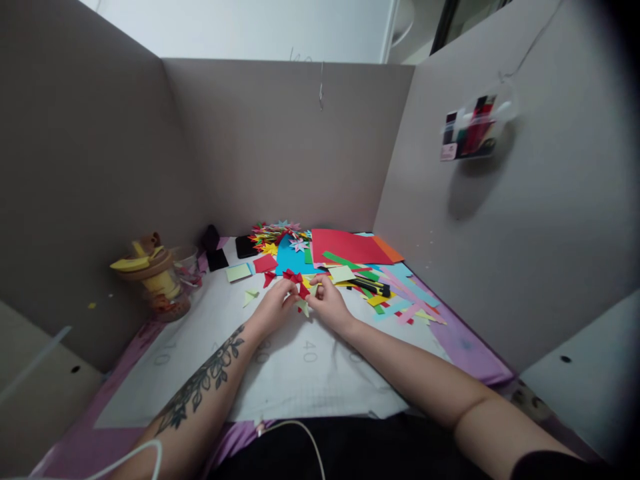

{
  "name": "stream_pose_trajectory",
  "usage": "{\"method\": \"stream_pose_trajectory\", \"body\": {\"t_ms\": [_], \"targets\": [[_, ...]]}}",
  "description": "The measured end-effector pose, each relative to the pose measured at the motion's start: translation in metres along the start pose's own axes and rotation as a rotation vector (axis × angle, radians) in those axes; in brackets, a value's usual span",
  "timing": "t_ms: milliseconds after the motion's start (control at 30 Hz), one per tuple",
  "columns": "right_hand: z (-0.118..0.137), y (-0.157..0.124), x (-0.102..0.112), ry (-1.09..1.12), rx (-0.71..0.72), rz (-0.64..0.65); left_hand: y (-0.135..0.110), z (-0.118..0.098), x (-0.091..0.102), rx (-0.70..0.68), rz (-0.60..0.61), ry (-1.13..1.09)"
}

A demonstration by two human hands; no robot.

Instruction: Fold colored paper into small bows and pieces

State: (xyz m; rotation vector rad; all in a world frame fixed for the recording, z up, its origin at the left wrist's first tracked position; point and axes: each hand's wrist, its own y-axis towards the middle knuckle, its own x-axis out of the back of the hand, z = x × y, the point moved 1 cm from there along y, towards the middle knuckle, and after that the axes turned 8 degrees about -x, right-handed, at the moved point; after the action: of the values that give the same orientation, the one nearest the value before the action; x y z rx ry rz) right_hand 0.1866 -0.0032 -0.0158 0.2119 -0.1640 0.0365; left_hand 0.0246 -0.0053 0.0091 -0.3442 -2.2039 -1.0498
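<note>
My left hand (274,307) and my right hand (327,301) meet over the white cutting mat (200,360), both pinched on a small folded paper piece (299,288) made of red and pale green points. The fingers of both hands are curled around it. A loose pale green folded bit (250,295) lies just left of my left hand, and a red folded bit (269,277) sits beyond it.
Sheets of red (350,245), blue and green paper and coloured strips (410,303) spread at the right. A yellow-black cutter (373,287) lies on them. Finished paper stars (275,233) pile at the back. A jar with a yellow lid (153,277) stands at the left. Grey partition walls surround the desk.
</note>
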Motion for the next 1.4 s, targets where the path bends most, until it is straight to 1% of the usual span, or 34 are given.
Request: {"method": "stream_pose_trajectory", "body": {"t_ms": [67,133,200,333,633,733,900,1000,1200,1400], "targets": [[0.000,-0.001,-0.001,-0.007,-0.004,0.017,-0.001,0.004,-0.003,0.079,-0.031,-0.016],[-0.001,-0.001,-0.002,-0.008,-0.008,0.027,-0.002,0.009,-0.005,0.124,-0.070,-0.035],[-0.002,-0.001,-0.002,-0.005,-0.006,0.026,-0.002,0.012,-0.006,0.120,-0.089,-0.052],[-0.001,0.000,-0.001,-0.008,0.000,0.010,0.000,0.012,-0.004,0.082,-0.081,-0.088],[-0.002,0.000,-0.003,0.048,-0.011,0.019,0.002,0.007,-0.003,0.256,-0.128,-0.263],[0.000,-0.001,-0.003,0.062,-0.019,0.014,0.003,0.006,-0.002,0.241,-0.159,-0.281],[0.003,-0.001,-0.002,0.051,-0.024,-0.008,0.002,0.012,-0.003,0.129,-0.126,-0.220],[0.001,0.000,-0.002,0.039,0.002,-0.015,0.001,0.016,-0.004,0.098,-0.135,-0.207],[-0.002,0.000,-0.002,0.013,0.030,-0.027,0.000,0.012,-0.004,0.148,-0.143,-0.220],[0.000,-0.002,-0.002,-0.054,0.058,-0.046,0.002,0.009,-0.005,0.266,-0.153,-0.264]]}}
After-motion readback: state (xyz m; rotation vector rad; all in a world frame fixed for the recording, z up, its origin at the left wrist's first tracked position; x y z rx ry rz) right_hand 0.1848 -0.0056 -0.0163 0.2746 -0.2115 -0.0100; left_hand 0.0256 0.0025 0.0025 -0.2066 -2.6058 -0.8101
